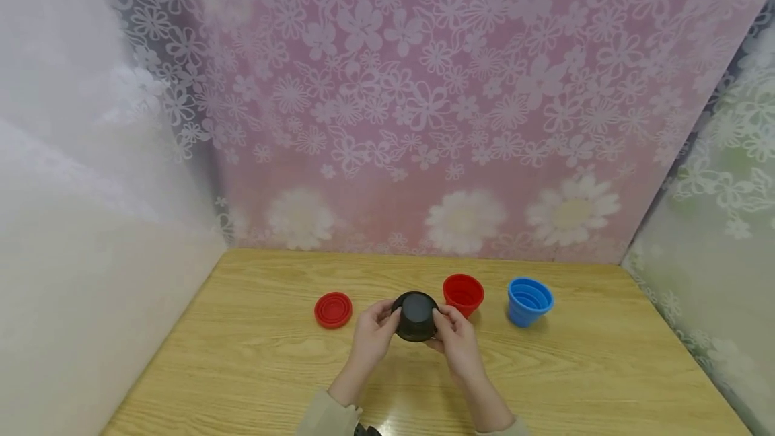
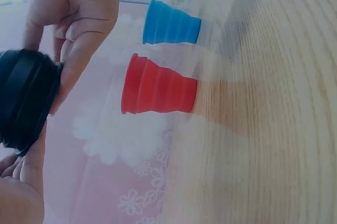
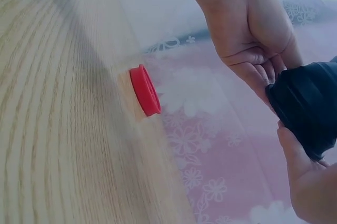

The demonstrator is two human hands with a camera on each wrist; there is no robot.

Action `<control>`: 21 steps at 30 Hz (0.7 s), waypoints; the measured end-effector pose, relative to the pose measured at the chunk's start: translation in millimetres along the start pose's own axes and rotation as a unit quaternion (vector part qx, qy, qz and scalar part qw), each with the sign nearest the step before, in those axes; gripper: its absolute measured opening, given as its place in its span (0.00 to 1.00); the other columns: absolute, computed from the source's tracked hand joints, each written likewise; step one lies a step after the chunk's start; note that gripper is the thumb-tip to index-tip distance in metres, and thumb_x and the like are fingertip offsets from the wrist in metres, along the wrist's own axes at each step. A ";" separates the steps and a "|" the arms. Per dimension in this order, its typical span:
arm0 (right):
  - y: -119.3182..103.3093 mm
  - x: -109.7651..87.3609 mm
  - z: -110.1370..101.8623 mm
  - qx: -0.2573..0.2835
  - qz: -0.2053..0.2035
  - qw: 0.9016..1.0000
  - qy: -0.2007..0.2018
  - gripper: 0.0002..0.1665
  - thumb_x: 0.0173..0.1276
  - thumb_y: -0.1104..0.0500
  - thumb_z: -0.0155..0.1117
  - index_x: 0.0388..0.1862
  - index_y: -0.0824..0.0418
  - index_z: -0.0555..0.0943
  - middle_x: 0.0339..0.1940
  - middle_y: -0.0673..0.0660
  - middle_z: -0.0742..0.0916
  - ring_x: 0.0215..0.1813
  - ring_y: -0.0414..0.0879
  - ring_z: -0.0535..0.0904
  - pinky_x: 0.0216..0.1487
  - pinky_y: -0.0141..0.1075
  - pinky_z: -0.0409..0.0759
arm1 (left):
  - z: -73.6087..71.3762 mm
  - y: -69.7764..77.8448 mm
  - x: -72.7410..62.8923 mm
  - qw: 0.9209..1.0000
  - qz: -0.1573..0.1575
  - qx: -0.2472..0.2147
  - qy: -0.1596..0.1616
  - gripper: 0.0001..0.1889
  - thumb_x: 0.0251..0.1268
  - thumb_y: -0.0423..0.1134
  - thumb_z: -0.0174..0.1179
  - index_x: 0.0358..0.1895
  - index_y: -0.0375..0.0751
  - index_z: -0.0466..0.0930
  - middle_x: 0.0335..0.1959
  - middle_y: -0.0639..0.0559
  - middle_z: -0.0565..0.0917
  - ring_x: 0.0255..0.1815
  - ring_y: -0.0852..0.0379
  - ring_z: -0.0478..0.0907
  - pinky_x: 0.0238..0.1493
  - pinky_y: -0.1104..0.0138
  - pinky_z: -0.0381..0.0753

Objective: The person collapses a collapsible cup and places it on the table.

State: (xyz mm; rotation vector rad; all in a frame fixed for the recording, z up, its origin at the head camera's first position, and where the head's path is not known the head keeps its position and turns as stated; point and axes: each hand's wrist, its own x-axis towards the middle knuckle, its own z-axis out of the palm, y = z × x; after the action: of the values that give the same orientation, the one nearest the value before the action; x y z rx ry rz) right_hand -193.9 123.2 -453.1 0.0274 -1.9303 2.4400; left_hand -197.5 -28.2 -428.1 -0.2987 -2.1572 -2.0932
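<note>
A black collapsible cup (image 1: 416, 308) is held up off the table between both hands, its base turned toward the head camera. My left hand (image 1: 371, 338) pinches its left side, the thumb on the outer wall and fingers beneath the rim. On the opposite side my right hand (image 1: 459, 342) grips it the same way. Stepped folds show along the black wall in the right wrist view. Just beyond the right hand stands an expanded red collapsible cup (image 1: 463, 293), mouth up, its lower part overlapped by the fingers.
An expanded blue collapsible cup (image 1: 529, 301) stands right of the red one. To the left, a flattened red collapsible cup (image 1: 333, 310) lies on the wooden table (image 1: 242, 369). Floral curtains (image 1: 387, 120) hang behind the table and at its sides.
</note>
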 end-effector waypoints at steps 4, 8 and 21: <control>-1.2 -1.9 1.0 0.015 0.003 1.000 -0.004 0.19 0.66 0.66 0.49 0.52 0.77 0.65 0.38 0.63 0.81 0.38 0.49 0.81 0.38 0.40 0.78 | -0.2 0.8 -0.4 0.999 -0.021 -0.022 0.018 0.11 0.60 0.26 0.51 0.43 0.18 0.72 0.34 0.36 0.78 0.34 0.53 0.77 0.33 0.71 0.78; -2.6 -3.6 2.5 -0.011 -0.019 1.000 0.003 0.18 0.65 0.68 0.49 0.52 0.78 0.65 0.35 0.64 0.81 0.35 0.46 0.81 0.37 0.39 0.79 | 0.5 -0.1 0.0 0.999 -0.021 -0.032 0.019 0.12 0.59 0.26 0.52 0.42 0.18 0.72 0.32 0.36 0.78 0.32 0.59 0.76 0.32 0.71 0.78; -3.1 -0.7 -5.1 -0.057 -0.016 0.998 -0.012 0.16 0.64 0.70 0.50 0.50 0.76 0.68 0.36 0.63 0.81 0.33 0.44 0.80 0.34 0.40 0.79 | -9.5 -32.0 8.1 0.983 -0.087 -0.147 -0.065 0.12 0.60 0.33 0.55 0.41 0.26 0.74 0.30 0.50 0.79 0.30 0.59 0.79 0.34 0.63 0.79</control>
State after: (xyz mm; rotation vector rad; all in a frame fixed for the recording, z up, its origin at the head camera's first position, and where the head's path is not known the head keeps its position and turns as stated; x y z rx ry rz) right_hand -193.1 128.9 -451.3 0.0835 -2.0600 2.3159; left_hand -213.1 -38.0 -457.2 -0.2924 -2.0017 -2.5627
